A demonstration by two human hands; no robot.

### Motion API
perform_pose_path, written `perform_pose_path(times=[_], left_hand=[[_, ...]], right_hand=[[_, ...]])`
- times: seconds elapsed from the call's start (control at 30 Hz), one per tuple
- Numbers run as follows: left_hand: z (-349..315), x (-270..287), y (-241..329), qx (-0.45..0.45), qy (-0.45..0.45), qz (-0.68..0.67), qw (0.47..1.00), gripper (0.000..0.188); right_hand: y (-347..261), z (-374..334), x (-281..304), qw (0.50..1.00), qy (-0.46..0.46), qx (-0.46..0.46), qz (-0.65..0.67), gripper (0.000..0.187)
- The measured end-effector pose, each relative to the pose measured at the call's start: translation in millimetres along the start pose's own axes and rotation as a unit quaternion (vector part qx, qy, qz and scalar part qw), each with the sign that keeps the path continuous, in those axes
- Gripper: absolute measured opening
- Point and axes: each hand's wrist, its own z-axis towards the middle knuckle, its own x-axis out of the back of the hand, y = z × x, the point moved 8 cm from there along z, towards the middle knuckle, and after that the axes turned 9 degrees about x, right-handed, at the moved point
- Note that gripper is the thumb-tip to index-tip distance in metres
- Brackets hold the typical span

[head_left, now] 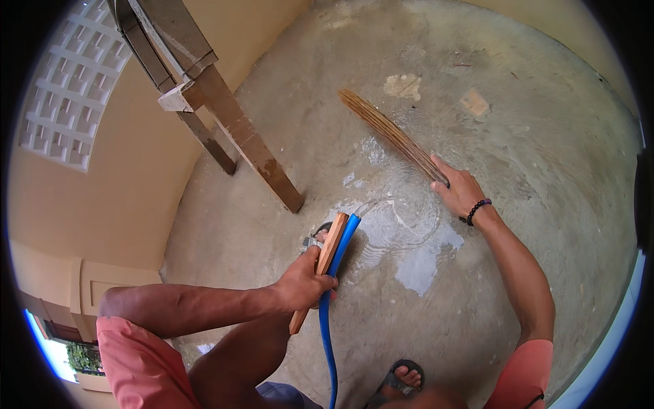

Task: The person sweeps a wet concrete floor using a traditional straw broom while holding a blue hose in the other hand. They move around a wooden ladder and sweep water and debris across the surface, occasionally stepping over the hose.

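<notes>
My left hand (pixel 301 281) is closed round a blue hose (pixel 325 334) and a flat wooden strip (pixel 332 240), held side by side. Clear water (pixel 376 202) arcs out of the hose's end and falls on the wet concrete floor (pixel 531 273), making ripples in a shallow puddle (pixel 424 262). To the right, my right hand (pixel 462 193), with a dark beaded bracelet (pixel 475 213) at the wrist, grips a bundle of thin brown sticks, a stick broom (pixel 392 133). It slants away to the upper left, its far end low over the floor or on it; I cannot tell which.
A wooden frame with legs (pixel 262 160) stands on the floor at the upper left. Beyond it rises a beige wall (pixel 129 184) with a white lattice vent (pixel 75 88). My sandalled foot (pixel 402 378) is at the bottom; another is partly hidden behind my left hand.
</notes>
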Motion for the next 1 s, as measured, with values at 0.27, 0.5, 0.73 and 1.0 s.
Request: perform_pose_path(times=[0.27, 0.5, 0.73, 1.0], left_hand=[[57.0, -7.8, 26.5, -0.096, -0.117, 0.032, 0.988, 0.054], [93.8, 6.4, 6.0, -0.191, -0.141, 0.045, 0.970, 0.020], [120.6, 34.7, 21.0, -0.116, -0.125, -0.163, 0.972, 0.023], [142.0, 45.3, 28.3, -0.104, -0.071, -0.203, 0.971, 0.024]], right_hand=[[-47.7, 40.1, -69.0, 0.968, -0.193, 0.135, -0.086, 0.055], [-54.3, 169.7, -107.3, 0.936, -0.244, 0.120, -0.225, 0.055], [-18.0, 241.5, -8.7, 0.992, 0.101, -0.007, -0.081, 0.059], [24.1, 1.8, -5.4, 0.935, -0.250, 0.112, -0.226, 0.061]])
